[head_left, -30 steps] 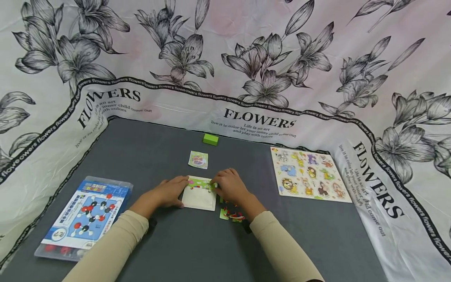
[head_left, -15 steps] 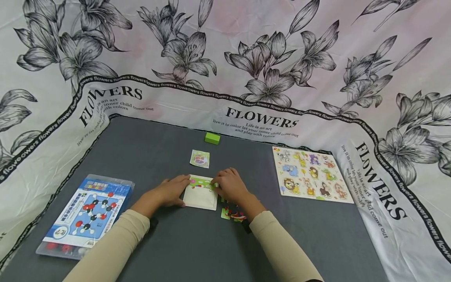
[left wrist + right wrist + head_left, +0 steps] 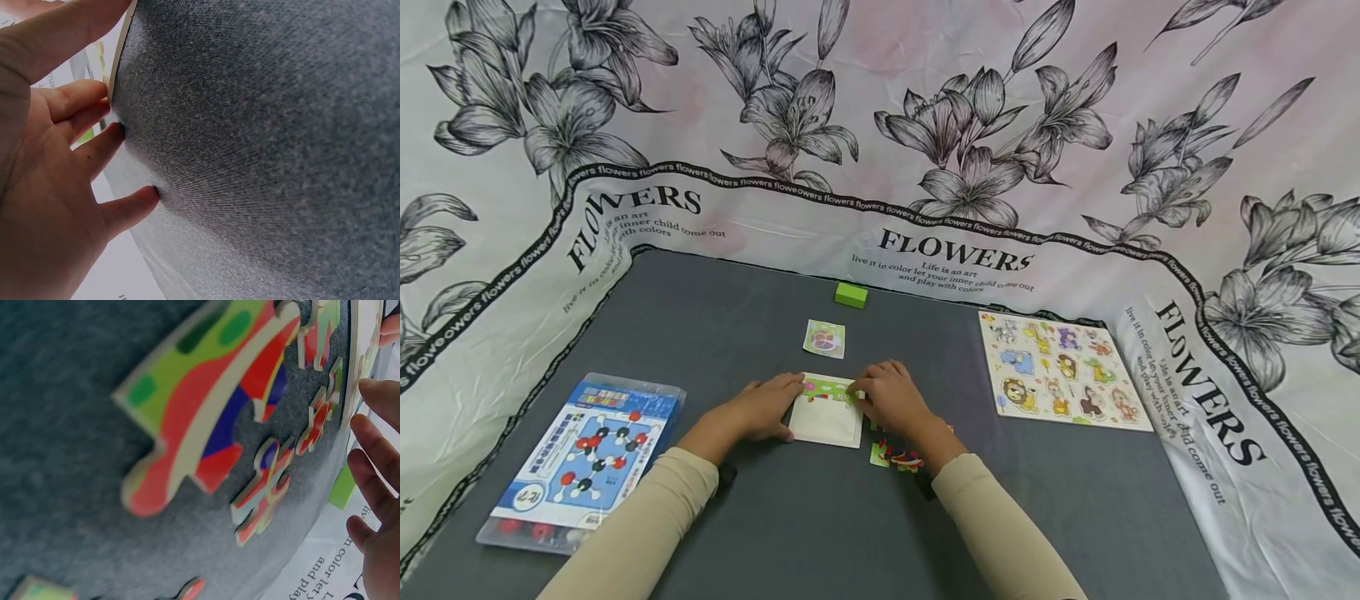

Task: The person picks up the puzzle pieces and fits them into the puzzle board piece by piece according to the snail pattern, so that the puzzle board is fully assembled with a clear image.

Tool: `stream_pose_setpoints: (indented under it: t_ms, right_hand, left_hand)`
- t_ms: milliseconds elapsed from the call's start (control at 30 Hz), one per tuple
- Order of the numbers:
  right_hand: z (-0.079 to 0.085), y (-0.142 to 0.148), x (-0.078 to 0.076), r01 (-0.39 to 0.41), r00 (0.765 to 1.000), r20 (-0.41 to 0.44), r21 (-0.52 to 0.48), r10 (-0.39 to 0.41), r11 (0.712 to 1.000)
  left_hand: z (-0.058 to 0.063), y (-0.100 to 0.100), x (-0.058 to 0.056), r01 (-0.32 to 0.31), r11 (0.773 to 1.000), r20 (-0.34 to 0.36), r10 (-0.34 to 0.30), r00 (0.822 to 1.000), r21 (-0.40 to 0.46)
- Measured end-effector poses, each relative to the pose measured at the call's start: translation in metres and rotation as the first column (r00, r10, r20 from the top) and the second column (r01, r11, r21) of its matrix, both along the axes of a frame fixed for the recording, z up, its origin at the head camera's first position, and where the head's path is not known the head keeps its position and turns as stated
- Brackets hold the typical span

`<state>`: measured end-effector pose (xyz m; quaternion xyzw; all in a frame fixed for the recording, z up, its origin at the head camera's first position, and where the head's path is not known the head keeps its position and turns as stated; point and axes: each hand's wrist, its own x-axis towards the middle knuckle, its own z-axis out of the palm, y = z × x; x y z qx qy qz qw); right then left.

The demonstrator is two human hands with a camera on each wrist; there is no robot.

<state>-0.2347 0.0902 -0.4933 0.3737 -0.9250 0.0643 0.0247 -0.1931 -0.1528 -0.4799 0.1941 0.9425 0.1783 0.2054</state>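
Observation:
A small square puzzle board (image 3: 825,423) lies before me in the head view, its lower part bare and pale. Along its top runs a strip of green jigsaw pieces (image 3: 826,388). My left hand (image 3: 758,410) rests at the board's left edge, thumb near the lower corner, fingers near the upper one. My right hand (image 3: 891,400) is at the upper right corner, where thumb and forefinger pinch a green jigsaw piece (image 3: 858,394), mostly hidden. Under the right wrist lie several loose red and green pieces (image 3: 891,457); the right wrist view shows one large piece (image 3: 212,400) close up.
Beyond the board lie a square picture card (image 3: 824,339) and a green block (image 3: 850,295). At the right is an animal puzzle board (image 3: 1063,371); at the left, a boxed molecule model set (image 3: 587,458). A flowered cloth (image 3: 790,217) borders the grey table (image 3: 775,525).
The right fingertips shift slightly at the board's upper right corner, and the green piece there seems to sit flatter. The left hand keeps its place; the head view sways a little.

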Motion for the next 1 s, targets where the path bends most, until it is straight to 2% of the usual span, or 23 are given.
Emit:
stream_pose_setpoints:
  t_ms: [167, 400, 767, 1000]
  right_hand:
    - [0.002, 0.008, 0.004, 0.013, 1.0, 0.002, -0.014, -0.013, 1.0]
    - [0.009, 0.029, 0.009, 0.022, 0.998, 0.06, -0.019, -0.021, 1.0]
    - [0.007, 0.047, 0.013, -0.078, 0.992, 0.101, 0.004, 0.078, 0.997]
    - [0.007, 0.05, 0.014, -0.098, 0.989, 0.112, 0.02, 0.096, 0.995]
  left_hand:
    - [-0.001, -0.001, 0.0, 0.0, 1.0, -0.004, 0.0, 1.0, 0.0]
    - [-0.003, -0.001, -0.002, 0.006, 1.0, -0.006, -0.006, 1.0, -0.006]
    - [-0.003, -0.002, -0.002, 0.014, 1.0, -0.005, -0.014, 1.0, 0.0]
    - [-0.001, -0.001, -0.001, 0.018, 1.0, -0.005, -0.018, 1.0, -0.003]
